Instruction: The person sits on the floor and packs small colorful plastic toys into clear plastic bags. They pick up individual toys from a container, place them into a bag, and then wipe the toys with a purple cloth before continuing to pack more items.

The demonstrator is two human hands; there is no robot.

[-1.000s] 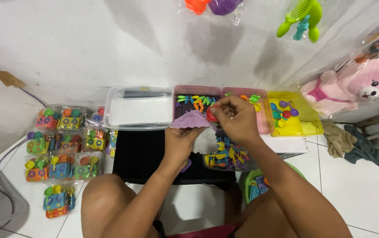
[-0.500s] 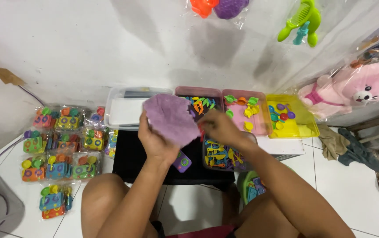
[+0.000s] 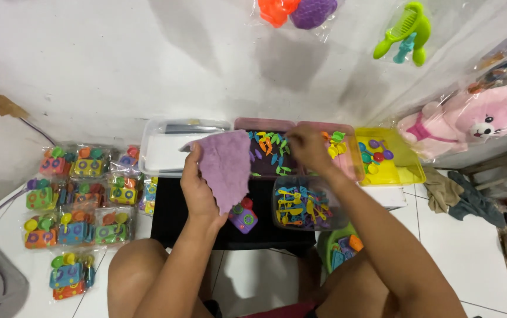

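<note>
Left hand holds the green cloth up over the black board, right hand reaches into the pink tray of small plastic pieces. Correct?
Wrong on colour only. In the head view the cloth in the left hand is purple. The right hand is indeed at the pink tray.

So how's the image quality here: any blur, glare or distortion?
Head view: wide-angle bending at the edges; soft shadows of the hanging toys on the wall; glare on the plastic wrap around the pink plush; right hand slightly motion-blurred; left hand and purple cloth fairly sharp.
</note>
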